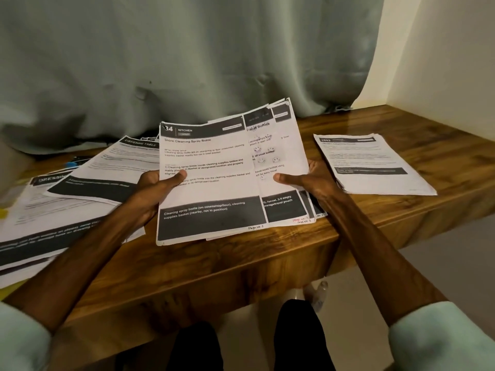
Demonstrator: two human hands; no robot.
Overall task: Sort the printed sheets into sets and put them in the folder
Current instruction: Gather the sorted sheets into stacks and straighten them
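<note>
I hold a fanned bunch of printed sheets [214, 183] above the wooden table [267, 258]. The top sheet reads "Kitchen, Store Cleaning Spray Bottle"; a "Travel Bottles" sheet shows beneath it on the right. My left hand [155, 191] grips the bunch's left edge, thumb on top. My right hand [302, 180] grips the right edge, thumb on top. A neat stack of sheets [375, 164] lies on the table to the right. A loose pile of "Dressing Table" sheets [80, 199] spreads over the table's left side. No folder can be made out for certain.
A grey-green curtain [187, 62] hangs behind the table, with a cream wall [442, 49] at the right. A yellow edge [8, 290] peeks out under the left pile. The table's front edge is close to my legs; a small bottle [320, 293] stands on the floor.
</note>
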